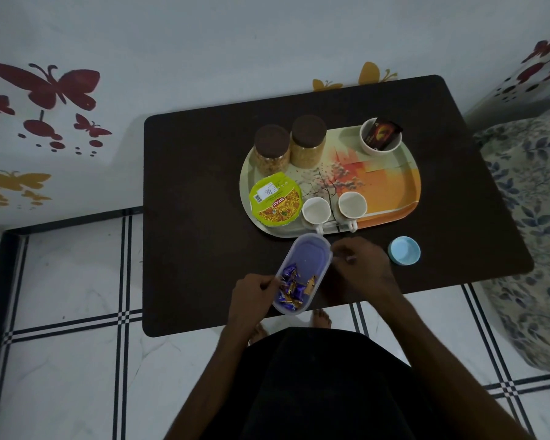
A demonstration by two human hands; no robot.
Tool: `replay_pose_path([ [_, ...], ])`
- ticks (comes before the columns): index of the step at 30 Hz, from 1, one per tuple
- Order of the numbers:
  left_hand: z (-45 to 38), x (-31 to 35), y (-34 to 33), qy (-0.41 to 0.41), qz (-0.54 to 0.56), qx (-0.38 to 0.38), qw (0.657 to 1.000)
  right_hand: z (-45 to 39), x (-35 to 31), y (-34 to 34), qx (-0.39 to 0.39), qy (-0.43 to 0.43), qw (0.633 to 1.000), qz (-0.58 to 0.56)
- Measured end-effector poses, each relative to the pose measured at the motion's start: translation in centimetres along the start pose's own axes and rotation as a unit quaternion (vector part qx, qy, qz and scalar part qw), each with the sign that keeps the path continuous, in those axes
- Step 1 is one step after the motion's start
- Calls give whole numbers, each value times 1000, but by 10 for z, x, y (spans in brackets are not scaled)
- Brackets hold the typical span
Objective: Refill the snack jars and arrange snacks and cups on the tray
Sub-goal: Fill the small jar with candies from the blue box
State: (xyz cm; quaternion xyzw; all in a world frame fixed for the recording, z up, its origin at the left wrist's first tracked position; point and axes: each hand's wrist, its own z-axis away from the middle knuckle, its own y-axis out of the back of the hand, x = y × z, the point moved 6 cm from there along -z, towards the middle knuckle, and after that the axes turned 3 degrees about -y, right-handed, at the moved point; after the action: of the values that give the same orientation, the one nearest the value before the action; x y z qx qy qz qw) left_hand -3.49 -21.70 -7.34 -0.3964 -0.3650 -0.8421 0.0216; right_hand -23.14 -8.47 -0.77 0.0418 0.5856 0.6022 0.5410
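My left hand [256,292] gripped the near end of the oval candy tub [302,274], fingers curled round its rim beside the purple-wrapped sweets [291,289] heaped at that end. The tub's long axis ran away from me and a little to the right, its bare far end almost touching the tray [394,198] just beyond. My right hand [356,262] hovered at the tub's right flank, fingers loosely bent and pinched near the rim — whether they nipped a small thing or nothing, I could not tell in that dim light.

Past both hands, on the tray, stood two lidded snack jars [289,144], a noodle cup [275,203], two white cups [332,209] and a bowl [380,136] holding a dark packet. The blue lid [404,250] lay on the desk [197,173] just right of my right hand — nearer to it than to the left, so I judged that hand best placed to fetch it.
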Motion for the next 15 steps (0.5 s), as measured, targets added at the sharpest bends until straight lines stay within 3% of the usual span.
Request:
replay_pose_path([
  [7, -1, 1, 0, -9, -9, -8, 1000, -5, -36, -92, -223, 114, 962, 111],
  [15, -2, -2, -1, -8, 2, -8, 1000, -9, -36, -108, -193, 164, 950, 183],
])
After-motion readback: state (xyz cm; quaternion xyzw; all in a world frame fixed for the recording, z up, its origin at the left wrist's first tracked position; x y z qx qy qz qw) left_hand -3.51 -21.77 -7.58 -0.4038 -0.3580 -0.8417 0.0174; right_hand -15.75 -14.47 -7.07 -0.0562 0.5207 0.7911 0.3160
